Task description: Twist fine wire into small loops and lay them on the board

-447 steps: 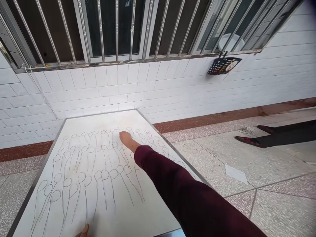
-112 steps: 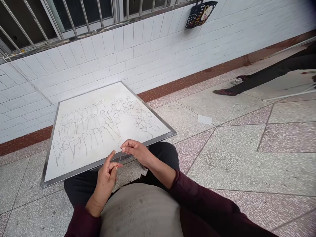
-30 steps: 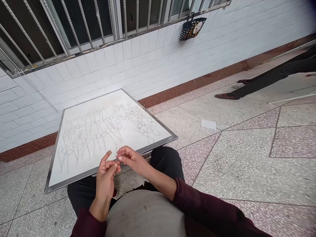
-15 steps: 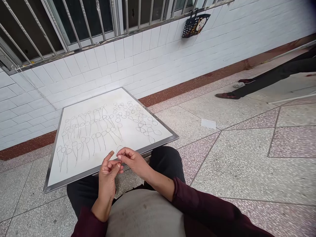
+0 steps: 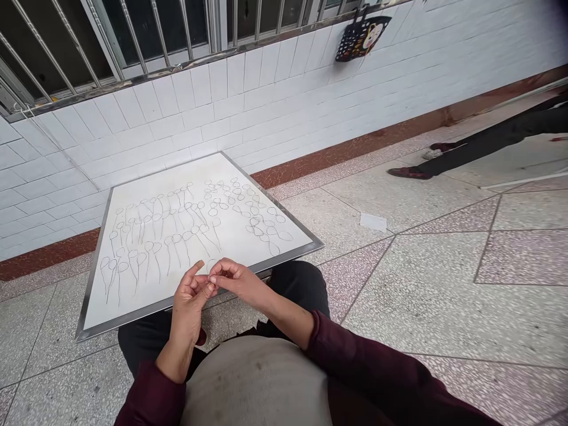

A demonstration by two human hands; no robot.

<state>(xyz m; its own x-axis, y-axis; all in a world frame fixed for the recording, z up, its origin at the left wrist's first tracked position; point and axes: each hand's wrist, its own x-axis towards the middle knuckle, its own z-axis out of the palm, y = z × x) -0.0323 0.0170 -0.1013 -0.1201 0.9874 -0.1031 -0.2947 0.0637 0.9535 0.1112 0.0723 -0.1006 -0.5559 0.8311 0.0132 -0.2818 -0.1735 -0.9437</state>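
Observation:
My left hand (image 5: 190, 302) and my right hand (image 5: 235, 283) meet just over the near edge of a white board (image 5: 248, 251). Both pinch a thin wire loop (image 5: 212, 262); its ring shows faintly above the fingertips, and the rest is hidden by the fingers. The left index finger points up, apart from its pinch. On the board's left and middle, several wire loops with long tails (image 5: 155, 248) lie in rough rows. A looser cluster of wire loops (image 5: 255, 225) overlaps toward the right side.
The metal-edged board rests by my knees (image 5: 299, 287), close to a white tiled wall (image 5: 186, 100). Barred windows (image 5: 151, 29) and a hanging black basket (image 5: 361, 38) are above. A white card (image 5: 373, 222) lies on the floor. Another person's legs (image 5: 488, 142) stretch in from the right.
My hands have drawn closer together, the fingertips now touching around the wire. The whole view has shifted slightly. The loops on the board keep their arrangement.

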